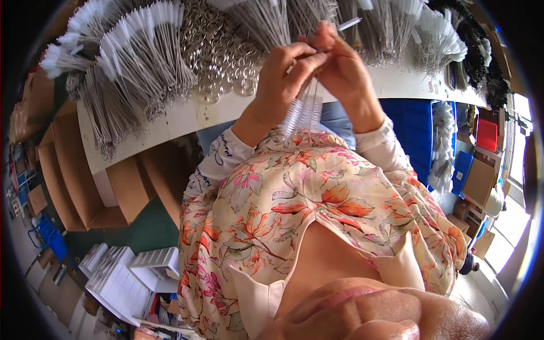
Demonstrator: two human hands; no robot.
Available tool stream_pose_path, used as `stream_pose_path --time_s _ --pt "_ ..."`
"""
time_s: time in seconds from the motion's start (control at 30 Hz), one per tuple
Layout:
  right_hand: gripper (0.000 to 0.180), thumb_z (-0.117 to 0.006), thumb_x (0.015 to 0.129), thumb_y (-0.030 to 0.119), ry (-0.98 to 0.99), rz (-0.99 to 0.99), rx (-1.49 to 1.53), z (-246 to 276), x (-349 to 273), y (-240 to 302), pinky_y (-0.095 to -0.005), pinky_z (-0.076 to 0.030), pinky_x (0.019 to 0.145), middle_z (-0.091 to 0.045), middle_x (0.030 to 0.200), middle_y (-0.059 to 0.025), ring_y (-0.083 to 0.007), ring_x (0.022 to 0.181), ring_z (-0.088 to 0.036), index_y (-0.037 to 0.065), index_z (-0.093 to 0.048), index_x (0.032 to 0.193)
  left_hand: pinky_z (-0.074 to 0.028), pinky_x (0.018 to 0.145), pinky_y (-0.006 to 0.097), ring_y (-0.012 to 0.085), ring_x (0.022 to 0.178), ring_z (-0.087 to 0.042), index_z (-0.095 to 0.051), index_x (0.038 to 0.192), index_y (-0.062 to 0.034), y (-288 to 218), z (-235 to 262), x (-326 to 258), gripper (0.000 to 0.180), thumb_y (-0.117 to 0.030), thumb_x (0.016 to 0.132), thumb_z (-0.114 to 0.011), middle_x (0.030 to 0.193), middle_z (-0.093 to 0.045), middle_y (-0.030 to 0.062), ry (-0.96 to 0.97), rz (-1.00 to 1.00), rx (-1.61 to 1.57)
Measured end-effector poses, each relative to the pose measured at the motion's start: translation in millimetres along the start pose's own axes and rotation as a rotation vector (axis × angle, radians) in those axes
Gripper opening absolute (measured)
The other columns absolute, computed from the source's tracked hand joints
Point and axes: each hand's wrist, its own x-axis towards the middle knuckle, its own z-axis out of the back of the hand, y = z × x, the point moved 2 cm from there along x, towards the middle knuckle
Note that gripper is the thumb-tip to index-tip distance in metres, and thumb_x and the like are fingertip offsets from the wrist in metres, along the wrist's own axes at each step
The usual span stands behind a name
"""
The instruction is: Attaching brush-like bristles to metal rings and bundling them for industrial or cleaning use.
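Both hands meet above my lap at the table's near edge. A few thin wire brushes (306,113) with clear-white bristles hang bristle-end down beneath my fingers. My left hand (286,76) is closed, its thumb and fingers pinching the brushes' wire handles. My right hand (348,71) is closed around the upper ends of the same wires, its fingertips pressed together. Whether a small ring sits between the fingertips is hidden. Just left of my left hand lies a heap of shiny metal rings (221,56) on the white table (207,116).
Large bundles of white-tipped wire brushes (136,62) cover the table's left, with more bundles (391,28) at the right. Black brushes (481,51) lie at the far right. Cardboard boxes (85,170) stand below left; a blue bin (405,133) stands below right, beside hanging white brushes (442,147).
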Motion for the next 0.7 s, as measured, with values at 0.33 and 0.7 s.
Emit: stream_pose_path --time_s 0.33,0.7 --pt "0.010 -0.054 0.081 0.008 0.522 0.434 -2.594 47 -44 37 -0.0301 -0.048 0.061 -0.061 0.076 -0.0050 -0.0171 0.074 -0.061 0.007 -0.063 0.086 -0.049 0.057 0.028 0.0160 0.067 -0.062 -0.061 0.107 -0.0049 -13 13 -76 0.031 -0.006 0.077 -0.070 0.086 -0.062 0.0107 0.365 0.490 -0.262" --pt "0.015 -0.056 0.090 0.011 0.499 -0.575 -1.304 17 -41 3 -0.0275 -0.049 0.057 -0.065 0.072 -0.0051 -0.0112 0.062 -0.061 -0.002 -0.063 0.093 -0.048 0.059 0.033 0.0217 0.068 -0.060 -0.061 0.086 -0.0068 -21 43 -55 0.015 -0.013 0.075 -0.070 0.081 -0.060 0.0057 0.306 0.185 -0.173"
